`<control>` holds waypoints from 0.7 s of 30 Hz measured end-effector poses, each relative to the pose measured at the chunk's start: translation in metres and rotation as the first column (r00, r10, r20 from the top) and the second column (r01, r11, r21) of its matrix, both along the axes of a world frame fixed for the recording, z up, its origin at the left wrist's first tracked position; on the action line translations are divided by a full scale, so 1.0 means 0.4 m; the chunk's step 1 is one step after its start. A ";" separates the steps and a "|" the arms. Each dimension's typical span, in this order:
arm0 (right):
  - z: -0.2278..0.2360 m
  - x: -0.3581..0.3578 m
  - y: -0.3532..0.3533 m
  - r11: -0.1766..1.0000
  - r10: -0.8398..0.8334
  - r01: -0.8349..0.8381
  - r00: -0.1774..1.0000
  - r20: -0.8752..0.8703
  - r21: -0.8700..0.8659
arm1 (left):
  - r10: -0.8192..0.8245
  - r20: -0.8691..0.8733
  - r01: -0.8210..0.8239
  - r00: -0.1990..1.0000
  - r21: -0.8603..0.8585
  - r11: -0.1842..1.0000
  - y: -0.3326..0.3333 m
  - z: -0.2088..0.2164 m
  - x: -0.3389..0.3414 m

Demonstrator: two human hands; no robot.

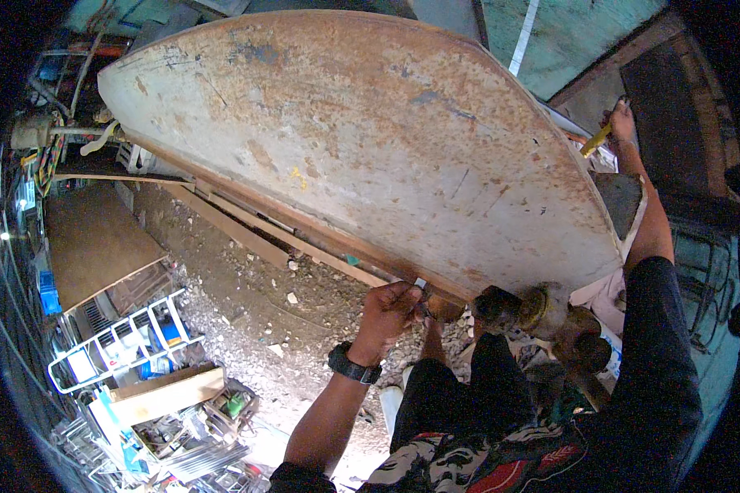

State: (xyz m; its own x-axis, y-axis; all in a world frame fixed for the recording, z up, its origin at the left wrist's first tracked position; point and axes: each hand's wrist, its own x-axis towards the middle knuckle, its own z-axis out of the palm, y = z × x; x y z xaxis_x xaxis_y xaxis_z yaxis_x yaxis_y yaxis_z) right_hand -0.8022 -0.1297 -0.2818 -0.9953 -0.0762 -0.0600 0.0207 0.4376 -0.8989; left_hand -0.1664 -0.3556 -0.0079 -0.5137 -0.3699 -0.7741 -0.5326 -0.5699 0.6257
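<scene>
A large curved metal panel (362, 140), pale grey with brown rust patches, stands tilted in front of me. My left hand (393, 311) is closed at its lower edge, fingers pinched round a small whitish flat piece (420, 283); its kind is unclear. At the panel's far right edge, my right hand (622, 125) reaches out and grips a yellow strip (595, 141), which resembles a tape-measure blade. Something small and dark shows above those fingers. A rusty round pipe fitting (538, 308) sits by the panel's lower right corner.
Long wooden strips (247, 226) run along the panel's lower edge above gravelly ground (247, 304). On the left are a brown board (99, 238), a white metal rack (123, 341) and piled scrap. A teal sheet (584, 41) stands behind the panel.
</scene>
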 end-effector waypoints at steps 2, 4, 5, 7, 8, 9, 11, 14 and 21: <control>0.114 0.093 -0.050 0.994 -0.063 0.078 0.982 0.178 -0.080 | -0.020 0.029 0.020 0.999 -0.001 1.000 0.001 -0.003 -0.007; 0.164 0.112 -0.048 0.987 -0.088 0.113 0.975 0.202 -0.111 | -0.047 0.022 0.047 0.999 0.001 0.999 -0.003 -0.007 -0.006; 0.183 0.123 -0.051 0.986 -0.088 0.113 0.977 0.193 -0.123 | -0.058 0.020 0.058 0.998 -0.003 0.998 -0.004 -0.006 -0.006; 0.192 0.118 -0.050 0.985 -0.088 0.111 0.983 0.163 -0.132 | -0.066 0.017 0.066 0.998 -0.006 0.998 -0.006 -0.006 -0.003; 0.191 0.118 -0.050 0.984 -0.083 0.106 0.984 0.156 -0.140 | -0.067 0.016 0.067 0.998 -0.005 0.998 -0.007 -0.005 -0.002; 0.189 0.117 -0.052 0.983 -0.079 0.104 0.984 0.161 -0.150 | -0.067 0.017 0.067 0.998 -0.005 0.998 -0.006 -0.005 -0.001; 0.181 0.116 -0.059 0.981 -0.069 0.098 0.982 0.174 -0.169 | -0.055 0.009 0.055 0.998 -0.002 0.999 -0.005 -0.004 0.000; 0.155 0.086 -0.038 0.994 -0.059 0.073 0.985 0.162 -0.081 | -0.043 0.000 0.043 0.999 0.018 0.999 -0.004 -0.010 0.001; 0.047 0.004 0.009 0.999 0.027 -0.027 1.000 -0.015 0.026 | -0.060 -0.029 0.060 0.998 -0.015 0.998 -0.004 -0.011 0.004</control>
State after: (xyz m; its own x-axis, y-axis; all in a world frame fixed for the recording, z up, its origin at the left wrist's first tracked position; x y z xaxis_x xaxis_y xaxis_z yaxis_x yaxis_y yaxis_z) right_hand -0.8005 -0.1262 -0.2629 -0.9937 -0.1018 -0.0465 -0.0057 0.4606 -0.8876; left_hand -0.1646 -0.3572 -0.0124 -0.5576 -0.3485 -0.7534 -0.5467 -0.5288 0.6493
